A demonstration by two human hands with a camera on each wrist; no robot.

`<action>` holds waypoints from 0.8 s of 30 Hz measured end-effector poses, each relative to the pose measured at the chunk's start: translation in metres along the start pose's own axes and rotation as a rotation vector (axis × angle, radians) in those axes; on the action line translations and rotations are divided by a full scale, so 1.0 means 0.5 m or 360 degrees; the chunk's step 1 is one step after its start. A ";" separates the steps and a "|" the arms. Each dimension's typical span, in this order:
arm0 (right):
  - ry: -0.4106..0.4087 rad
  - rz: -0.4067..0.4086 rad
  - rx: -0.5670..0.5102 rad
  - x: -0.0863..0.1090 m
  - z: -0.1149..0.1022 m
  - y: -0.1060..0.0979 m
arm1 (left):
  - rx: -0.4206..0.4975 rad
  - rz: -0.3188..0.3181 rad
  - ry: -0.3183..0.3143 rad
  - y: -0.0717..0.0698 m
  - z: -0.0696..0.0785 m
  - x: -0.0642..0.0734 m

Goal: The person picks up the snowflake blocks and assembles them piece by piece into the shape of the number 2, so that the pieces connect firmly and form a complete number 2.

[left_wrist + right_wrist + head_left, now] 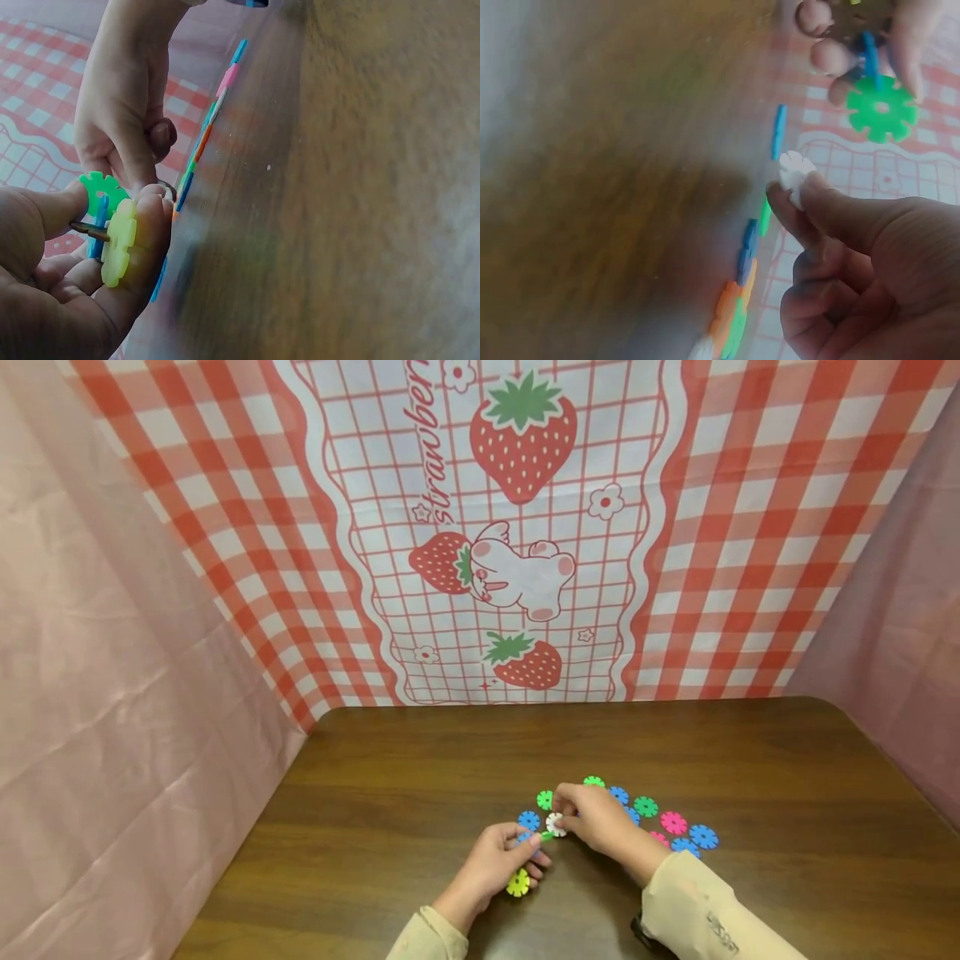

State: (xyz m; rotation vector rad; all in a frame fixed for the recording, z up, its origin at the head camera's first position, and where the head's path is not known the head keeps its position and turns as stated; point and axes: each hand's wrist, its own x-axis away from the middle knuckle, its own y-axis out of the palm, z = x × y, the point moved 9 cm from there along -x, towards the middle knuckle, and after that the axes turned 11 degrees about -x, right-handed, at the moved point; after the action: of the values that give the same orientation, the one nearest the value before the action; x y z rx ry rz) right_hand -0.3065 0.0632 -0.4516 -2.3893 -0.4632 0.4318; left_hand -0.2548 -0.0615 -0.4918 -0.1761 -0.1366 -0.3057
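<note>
My left hand [493, 862] holds a small chain of notched plastic discs joined at their slots. In it are a yellow disc [120, 244], a brown disc [857, 21], a blue disc [98, 229] and a green disc [882, 109]. The thumb and fingers pinch the green one at its edge, while the yellow one hangs at the lower end. My right hand [596, 817] pinches a white disc [796, 177] between thumb and index finger. That white disc is close to the green end of the chain, with a small gap between them in the right wrist view.
Loose discs lie flat on the brown wooden table [360, 860]. Among them are a blue disc [528, 820] and a light green disc [545, 800] beyond the hands, and a pink disc [673, 823] to the right. A checked strawberry cloth [517, 568] hangs behind.
</note>
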 end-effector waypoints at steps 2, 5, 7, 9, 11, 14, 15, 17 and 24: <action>0.0031 0.0004 -0.0104 0.007 0.007 -0.006 | 0.0009 0.0013 0.0001 -0.002 0.002 -0.001; 0.0056 -0.0009 -0.0279 0.016 0.015 -0.013 | 0.0024 0.0035 0.0009 -0.004 0.004 -0.003; 0.0104 -0.0019 -0.0385 0.022 0.019 -0.018 | 0.0023 0.0048 0.0019 -0.005 0.005 -0.005; 0.0137 -0.0024 -0.0484 0.029 0.021 -0.022 | 0.0023 0.0064 0.0027 -0.006 0.004 -0.009; 0.0166 -0.0021 -0.0559 0.034 0.022 -0.027 | 0.0021 0.0074 0.0029 -0.007 0.003 -0.012; 0.0207 -0.0017 -0.0631 0.042 0.021 -0.033 | 0.0029 0.0070 0.0030 -0.005 0.002 -0.014; 0.0219 -0.0018 -0.0649 0.044 0.021 -0.033 | 0.0034 0.0065 0.0032 -0.004 0.003 -0.014; 0.0239 -0.0026 -0.0685 0.048 0.019 -0.035 | 0.0041 0.0056 0.0037 -0.001 0.004 -0.015; 0.0243 -0.0080 -0.0782 0.055 0.017 -0.031 | 0.0034 0.0035 0.0069 0.009 0.011 -0.014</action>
State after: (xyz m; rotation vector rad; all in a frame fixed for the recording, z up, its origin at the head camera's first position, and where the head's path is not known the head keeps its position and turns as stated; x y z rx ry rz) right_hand -0.2890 0.0909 -0.4524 -2.8470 -0.6132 0.1158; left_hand -0.2608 -0.0544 -0.4880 -0.1498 -0.0948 -0.2857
